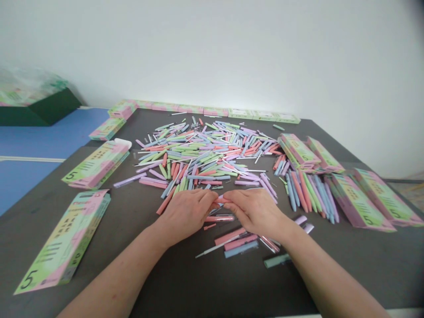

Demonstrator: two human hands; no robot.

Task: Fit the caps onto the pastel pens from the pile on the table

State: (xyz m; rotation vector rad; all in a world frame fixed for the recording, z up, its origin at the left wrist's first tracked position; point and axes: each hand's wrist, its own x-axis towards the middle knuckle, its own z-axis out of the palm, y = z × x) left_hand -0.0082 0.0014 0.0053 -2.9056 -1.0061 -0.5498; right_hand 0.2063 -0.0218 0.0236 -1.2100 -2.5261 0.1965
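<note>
At the near side of the desk (172,282), left hand (185,214) and right hand (253,212) are pinching one pink pen (220,200) between their fingers, just short of the loose pen pile (198,154).

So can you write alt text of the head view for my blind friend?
A left hand and right hand meet over a pink pen part on a dark table, before a heap of pastel pen parts, with flat green-and-pink boxes around it.
</note>
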